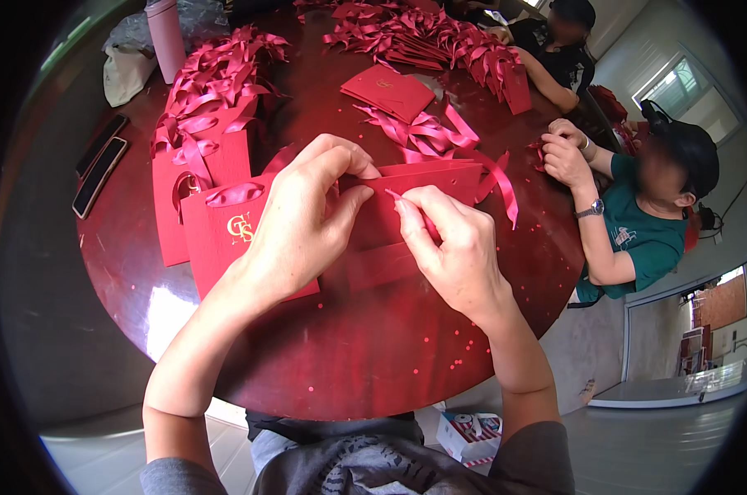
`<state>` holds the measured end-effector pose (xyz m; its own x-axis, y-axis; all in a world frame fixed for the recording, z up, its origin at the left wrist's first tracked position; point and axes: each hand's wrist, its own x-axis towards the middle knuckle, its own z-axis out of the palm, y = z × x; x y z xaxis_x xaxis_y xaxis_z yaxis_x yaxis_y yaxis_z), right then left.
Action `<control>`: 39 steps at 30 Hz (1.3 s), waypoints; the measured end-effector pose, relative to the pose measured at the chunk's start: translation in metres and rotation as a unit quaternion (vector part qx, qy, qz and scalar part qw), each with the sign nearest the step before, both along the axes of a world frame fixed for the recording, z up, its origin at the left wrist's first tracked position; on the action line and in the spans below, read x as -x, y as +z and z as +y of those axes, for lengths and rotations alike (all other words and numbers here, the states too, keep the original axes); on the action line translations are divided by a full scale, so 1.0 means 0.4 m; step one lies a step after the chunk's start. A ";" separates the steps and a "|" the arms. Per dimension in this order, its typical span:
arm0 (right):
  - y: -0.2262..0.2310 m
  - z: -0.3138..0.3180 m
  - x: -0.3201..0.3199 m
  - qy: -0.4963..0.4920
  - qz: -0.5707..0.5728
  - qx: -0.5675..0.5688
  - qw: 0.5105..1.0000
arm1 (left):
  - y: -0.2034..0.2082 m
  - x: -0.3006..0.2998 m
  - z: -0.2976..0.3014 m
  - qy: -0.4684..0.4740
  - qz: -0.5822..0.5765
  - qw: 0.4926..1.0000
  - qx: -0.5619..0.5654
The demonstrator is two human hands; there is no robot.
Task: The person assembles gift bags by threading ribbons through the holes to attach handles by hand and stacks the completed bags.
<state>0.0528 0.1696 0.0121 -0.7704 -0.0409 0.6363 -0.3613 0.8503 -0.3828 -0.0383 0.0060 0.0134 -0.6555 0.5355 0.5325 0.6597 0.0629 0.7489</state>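
Note:
A red paper gift bag (452,180) stands on the table in front of me, between my two hands. My left hand (312,210) is closed at its upper left edge, thumb and forefinger pinching near the rim; part of the bag is hidden behind those fingers. My right hand (452,239) pinches the tip of a thin pink-red ribbon at the bag's front. A loose ribbon (497,183) hangs off the bag's right side. Just left of my left hand lie red bags with gold lettering and ribbon handles (235,195).
Ribboned bags (217,91) are piled at the left and far side. Flat red bags (387,92) and loose ribbons (427,134) lie beyond my hands. Two phones (99,176) and a pink bottle (165,41) sit at the left. Co-workers (638,214) are at the right; small red dots speckle the table.

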 end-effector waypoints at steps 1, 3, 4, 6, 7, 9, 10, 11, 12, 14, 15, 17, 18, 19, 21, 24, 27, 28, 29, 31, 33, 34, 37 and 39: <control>0.001 -0.001 0.000 -0.007 0.010 -0.011 1.000 | 0.003 -0.002 -0.002 -0.001 -0.003 1.000 0.009; 0.002 -0.005 0.001 -0.018 0.030 -0.042 0.999 | 0.005 -0.005 -0.003 -0.003 -0.003 1.000 0.018; 0.002 -0.007 0.000 -0.024 0.039 -0.057 0.997 | 0.006 -0.006 -0.003 -0.003 0.001 1.000 0.018; 0.002 -0.013 -0.001 -0.035 0.052 -0.069 0.996 | 0.006 -0.007 -0.003 -0.002 0.004 1.000 0.018; 0.001 -0.015 -0.003 -0.040 0.053 -0.074 0.995 | 0.006 -0.008 -0.003 -0.002 0.004 1.000 0.016; -0.002 -0.021 -0.006 -0.047 0.055 -0.078 0.994 | 0.003 -0.009 0.000 -0.004 -0.003 1.000 0.016; -0.004 -0.023 -0.007 -0.050 0.056 -0.081 0.994 | 0.002 -0.010 0.001 -0.006 -0.009 1.000 0.016; -0.006 -0.026 -0.008 -0.054 0.053 -0.083 0.994 | 0.000 -0.011 0.003 -0.007 -0.021 1.000 0.015; -0.008 -0.027 -0.007 -0.056 0.048 -0.082 0.994 | -0.003 -0.012 0.007 -0.004 -0.008 1.000 0.001; -0.012 -0.029 -0.004 -0.056 0.050 -0.073 0.995 | -0.006 -0.015 0.011 0.003 0.001 1.000 -0.023; -0.015 -0.030 -0.002 -0.054 0.046 -0.065 0.995 | -0.007 -0.017 0.011 0.004 -0.003 1.000 -0.026; -0.018 -0.031 0.002 -0.046 0.041 -0.048 0.997 | -0.008 -0.019 0.011 0.006 -0.020 1.000 -0.019; -0.019 -0.031 0.002 -0.040 0.039 -0.039 0.998 | -0.009 -0.021 0.010 -0.007 -0.025 1.000 -0.013; -0.019 -0.030 0.002 -0.033 0.039 -0.030 0.998 | -0.009 -0.023 0.010 -0.017 -0.027 0.999 -0.007; -0.015 -0.028 -0.002 -0.039 0.011 -0.039 0.998 | -0.010 -0.027 0.009 -0.023 0.003 1.000 -0.005; -0.002 -0.021 -0.011 -0.052 -0.026 -0.079 0.995 | -0.009 -0.031 0.011 -0.012 -0.018 1.000 0.003; 0.015 -0.014 -0.019 -0.091 -0.014 -0.057 0.994 | -0.005 -0.035 0.014 0.002 -0.013 1.000 -0.004; 0.020 -0.012 -0.020 -0.102 -0.007 -0.036 0.994 | -0.003 -0.037 0.013 0.012 -0.009 1.000 0.003; 0.027 -0.003 -0.021 -0.103 -0.017 -0.038 0.994 | 0.001 -0.038 0.012 0.010 -0.006 1.000 0.002; 0.034 0.007 -0.014 -0.048 0.002 -0.033 0.998 | 0.007 -0.040 0.010 -0.004 0.002 1.000 0.006; 0.036 0.010 -0.009 -0.018 0.024 -0.018 0.999 | 0.014 -0.042 0.009 -0.012 0.002 1.000 0.012; 0.039 0.011 -0.010 -0.010 0.019 -0.014 1.000 | 0.018 -0.042 0.008 -0.020 0.012 1.000 0.011; 0.048 0.014 -0.017 0.005 0.001 -0.013 1.000 | 0.028 -0.042 0.004 -0.043 0.016 0.999 0.012; 0.054 0.013 -0.024 0.002 0.006 -0.021 1.000 | 0.032 -0.040 0.003 -0.060 0.017 0.998 0.005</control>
<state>0.0624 0.1747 0.0337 -0.7626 -0.0713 0.6429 -0.3693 0.8640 -0.3422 -0.0222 0.0072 0.0261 -0.5683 0.6149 0.5467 0.6876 -0.0101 0.7261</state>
